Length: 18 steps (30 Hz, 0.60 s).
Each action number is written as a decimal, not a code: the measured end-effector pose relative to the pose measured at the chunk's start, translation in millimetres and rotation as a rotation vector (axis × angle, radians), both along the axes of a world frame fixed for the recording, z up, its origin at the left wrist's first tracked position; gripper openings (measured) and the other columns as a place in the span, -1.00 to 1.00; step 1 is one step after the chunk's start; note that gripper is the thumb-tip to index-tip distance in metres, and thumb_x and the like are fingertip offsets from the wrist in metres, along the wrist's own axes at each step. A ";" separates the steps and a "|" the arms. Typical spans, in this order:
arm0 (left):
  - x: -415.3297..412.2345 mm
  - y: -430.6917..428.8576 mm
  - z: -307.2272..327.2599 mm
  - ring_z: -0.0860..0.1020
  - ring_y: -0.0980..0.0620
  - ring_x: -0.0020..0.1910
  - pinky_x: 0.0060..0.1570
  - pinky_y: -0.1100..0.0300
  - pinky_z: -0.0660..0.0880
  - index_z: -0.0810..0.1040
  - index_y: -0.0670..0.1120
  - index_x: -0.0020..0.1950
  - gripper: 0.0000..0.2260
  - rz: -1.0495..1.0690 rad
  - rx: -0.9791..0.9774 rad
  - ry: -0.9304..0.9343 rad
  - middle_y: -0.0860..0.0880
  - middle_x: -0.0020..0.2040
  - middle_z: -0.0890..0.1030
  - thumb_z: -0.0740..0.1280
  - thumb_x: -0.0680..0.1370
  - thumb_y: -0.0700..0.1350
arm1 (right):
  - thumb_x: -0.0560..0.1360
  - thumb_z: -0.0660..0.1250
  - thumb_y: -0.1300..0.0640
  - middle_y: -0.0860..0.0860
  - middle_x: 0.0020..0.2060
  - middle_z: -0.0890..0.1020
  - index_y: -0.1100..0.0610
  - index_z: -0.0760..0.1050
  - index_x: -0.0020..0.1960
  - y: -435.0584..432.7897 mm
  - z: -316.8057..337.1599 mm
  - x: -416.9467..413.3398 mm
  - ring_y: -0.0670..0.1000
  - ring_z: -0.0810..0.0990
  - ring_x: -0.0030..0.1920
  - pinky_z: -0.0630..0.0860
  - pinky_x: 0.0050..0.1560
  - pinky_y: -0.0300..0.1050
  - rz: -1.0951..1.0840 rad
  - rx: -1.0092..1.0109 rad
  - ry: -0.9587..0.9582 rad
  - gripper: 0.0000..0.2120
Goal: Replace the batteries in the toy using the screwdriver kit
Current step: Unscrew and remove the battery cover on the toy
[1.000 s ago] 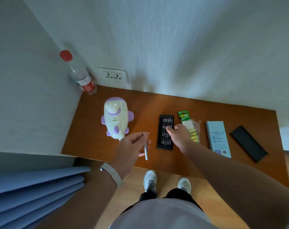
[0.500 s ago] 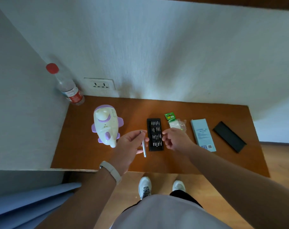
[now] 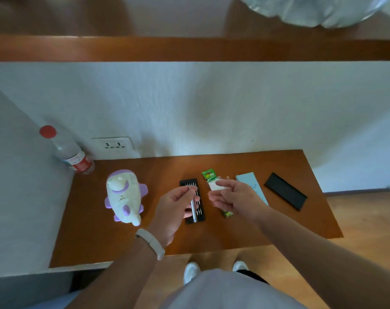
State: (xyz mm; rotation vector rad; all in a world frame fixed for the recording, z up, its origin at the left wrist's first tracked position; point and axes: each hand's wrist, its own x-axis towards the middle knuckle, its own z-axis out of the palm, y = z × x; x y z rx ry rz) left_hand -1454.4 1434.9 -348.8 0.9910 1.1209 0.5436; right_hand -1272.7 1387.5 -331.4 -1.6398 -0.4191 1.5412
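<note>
A white and purple toy plane (image 3: 124,197) lies on the left of the wooden table (image 3: 113,241). My left hand (image 3: 175,210) pinches a slim silver screwdriver handle (image 3: 193,210) upright over the black bit tray (image 3: 189,183). My right hand (image 3: 236,197) hovers just right of it, palm turned up and fingers loosely curled, above the green battery pack (image 3: 208,175). Whether it holds a small bit is not visible. The two hands are close but apart.
A light-blue box (image 3: 248,178) and a black tray lid (image 3: 285,191) lie to the right. A red-capped bottle (image 3: 71,155) stands in the back left corner beside a wall socket (image 3: 112,144). A wooden shelf (image 3: 189,49) runs overhead.
My right hand has lifted off the bit tray and turned palm up beside the left hand. My left hand raised the screwdriver handle. The view tilted upward, showing the shelf.
</note>
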 end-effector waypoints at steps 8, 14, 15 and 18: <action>25.8 -0.8 10.6 0.66 0.09 -0.14 -0.15 0.27 0.56 0.67 0.01 0.09 -0.84 -0.099 0.057 0.035 -0.01 -0.11 0.72 0.29 0.65 -0.07 | 0.62 0.15 0.38 0.19 0.00 0.72 0.28 0.53 0.18 -7.7 12.8 8.2 0.08 0.72 0.04 0.67 -0.01 -0.11 -0.138 0.008 0.232 -0.77; 38.5 0.8 16.6 0.67 0.09 -0.12 -0.14 0.26 0.55 0.67 0.02 0.06 -0.84 -0.131 0.078 0.041 0.03 -0.13 0.71 0.29 0.65 -0.06 | 0.61 0.19 0.38 0.17 0.04 0.71 0.27 0.52 0.21 -15.1 19.4 17.1 0.07 0.70 0.08 0.65 0.05 -0.12 -0.082 0.095 0.187 -0.78; 39.8 0.9 16.6 0.67 0.08 -0.12 -0.13 0.24 0.55 0.68 0.02 0.06 -0.84 -0.134 0.081 0.046 0.03 -0.12 0.71 0.29 0.64 -0.05 | 0.63 0.19 0.36 0.16 0.04 0.71 0.26 0.51 0.22 -16.6 20.2 18.5 0.06 0.70 0.07 0.65 0.05 -0.12 -0.072 0.102 0.162 -0.78; 43.7 1.3 16.7 0.67 0.06 -0.10 -0.13 0.26 0.56 0.67 0.03 0.09 -0.84 -0.146 0.094 0.057 0.01 -0.11 0.71 0.29 0.65 -0.05 | 0.65 0.17 0.30 0.13 -0.02 0.73 0.22 0.52 0.22 -20.4 22.6 21.0 0.03 0.72 -0.01 0.65 -0.11 -0.22 -0.033 0.108 0.051 -0.79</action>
